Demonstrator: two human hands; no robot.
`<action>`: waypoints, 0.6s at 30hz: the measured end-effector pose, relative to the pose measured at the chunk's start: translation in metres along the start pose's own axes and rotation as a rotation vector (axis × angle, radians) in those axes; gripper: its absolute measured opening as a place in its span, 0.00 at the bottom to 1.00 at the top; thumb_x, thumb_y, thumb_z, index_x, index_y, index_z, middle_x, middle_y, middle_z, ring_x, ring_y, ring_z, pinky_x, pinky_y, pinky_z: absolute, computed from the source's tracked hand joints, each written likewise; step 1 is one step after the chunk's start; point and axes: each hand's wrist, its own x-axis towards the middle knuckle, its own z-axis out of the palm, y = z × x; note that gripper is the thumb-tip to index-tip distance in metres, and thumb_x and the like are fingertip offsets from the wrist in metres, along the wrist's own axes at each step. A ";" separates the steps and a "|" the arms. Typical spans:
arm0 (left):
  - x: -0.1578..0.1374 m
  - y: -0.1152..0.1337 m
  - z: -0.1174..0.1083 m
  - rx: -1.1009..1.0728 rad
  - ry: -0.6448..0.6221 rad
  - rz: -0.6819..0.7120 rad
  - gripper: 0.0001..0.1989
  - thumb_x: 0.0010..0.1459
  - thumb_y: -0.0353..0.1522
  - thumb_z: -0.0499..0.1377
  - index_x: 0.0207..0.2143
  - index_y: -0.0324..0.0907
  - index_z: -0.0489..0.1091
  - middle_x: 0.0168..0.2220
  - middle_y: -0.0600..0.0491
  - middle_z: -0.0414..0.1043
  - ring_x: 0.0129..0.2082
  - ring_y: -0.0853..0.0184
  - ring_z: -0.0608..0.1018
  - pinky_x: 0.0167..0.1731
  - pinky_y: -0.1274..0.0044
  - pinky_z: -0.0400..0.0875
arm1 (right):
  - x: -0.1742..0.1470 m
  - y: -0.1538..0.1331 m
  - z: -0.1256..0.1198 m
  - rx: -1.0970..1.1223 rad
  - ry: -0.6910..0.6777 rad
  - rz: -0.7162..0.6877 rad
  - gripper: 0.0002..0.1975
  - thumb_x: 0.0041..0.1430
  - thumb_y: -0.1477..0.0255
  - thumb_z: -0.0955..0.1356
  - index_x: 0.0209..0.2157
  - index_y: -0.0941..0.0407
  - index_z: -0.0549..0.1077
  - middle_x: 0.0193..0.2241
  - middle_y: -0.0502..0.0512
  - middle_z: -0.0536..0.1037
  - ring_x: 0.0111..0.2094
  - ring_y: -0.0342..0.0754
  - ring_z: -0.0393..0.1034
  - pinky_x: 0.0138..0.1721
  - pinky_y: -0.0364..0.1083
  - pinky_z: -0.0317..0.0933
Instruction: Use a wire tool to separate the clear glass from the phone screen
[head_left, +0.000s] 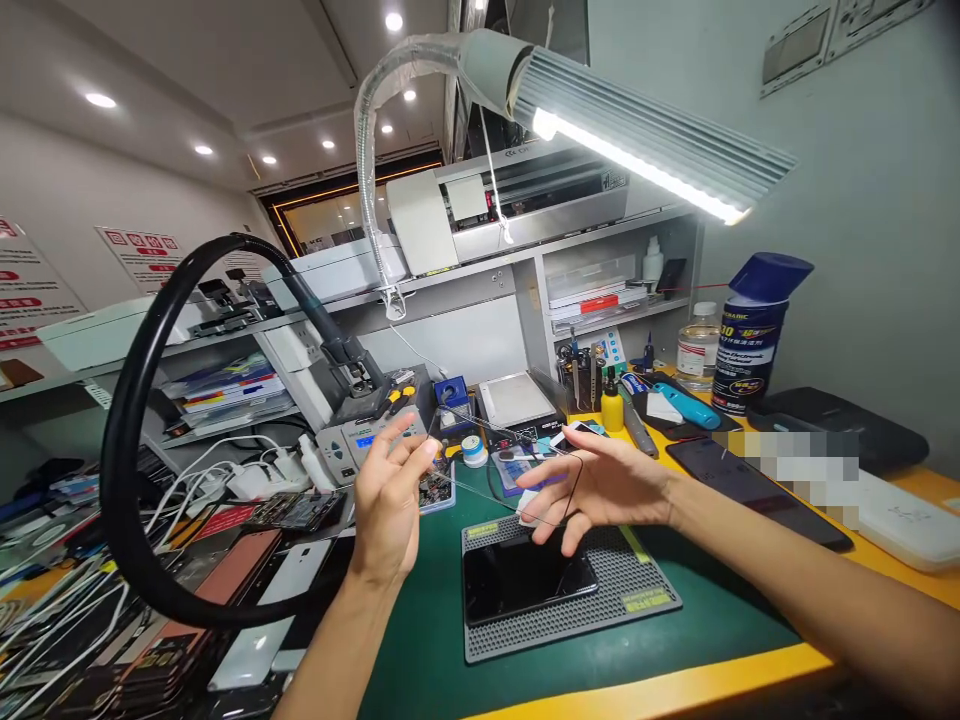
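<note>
My left hand (390, 490) is closed, thumb and finger pinching one end of a thin clear sheet with a fine black edge, which looks like a glass screen protector (487, 495). At its other end my right hand (600, 480) has its fingers curved round the sheet's edges. The sheet hangs tilted in the air and is so transparent that its full outline is hard to make out. Below it a black smartphone (517, 582) lies screen up on a grey textured pad (555, 628), which rests on a green work mat (420, 640).
A black flexible hose (120, 420) arches at left over stacked phone parts (202, 600) and cables. A lit lamp (637, 130) hangs above. At right stand a spray can (746, 350), a clear bottle (697, 350), a dark phone (750, 490) and a white device (885, 510).
</note>
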 end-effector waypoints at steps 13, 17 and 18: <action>0.000 -0.018 0.003 -0.050 0.185 -0.061 0.26 0.50 0.33 0.73 0.51 0.39 0.74 0.33 0.56 0.75 0.32 0.73 0.73 0.38 0.78 0.67 | 0.009 0.009 -0.026 -0.018 0.198 -0.031 0.28 0.69 0.53 0.61 0.43 0.64 0.79 0.30 0.60 0.79 0.28 0.48 0.76 0.28 0.44 0.69; -0.003 -0.020 -0.003 -0.031 0.287 -0.111 0.25 0.50 0.32 0.72 0.51 0.39 0.75 0.31 0.57 0.73 0.31 0.72 0.71 0.37 0.77 0.66 | 0.003 0.009 -0.016 -0.081 0.280 -0.153 0.19 0.55 0.62 0.73 0.42 0.63 0.81 0.23 0.49 0.71 0.21 0.39 0.63 0.21 0.39 0.58; -0.005 -0.021 -0.003 -0.026 0.307 -0.119 0.25 0.50 0.32 0.72 0.51 0.39 0.75 0.30 0.57 0.73 0.31 0.72 0.71 0.38 0.77 0.65 | 0.002 0.009 -0.013 -0.103 0.291 -0.166 0.19 0.53 0.64 0.75 0.42 0.62 0.81 0.21 0.47 0.69 0.20 0.38 0.60 0.20 0.38 0.55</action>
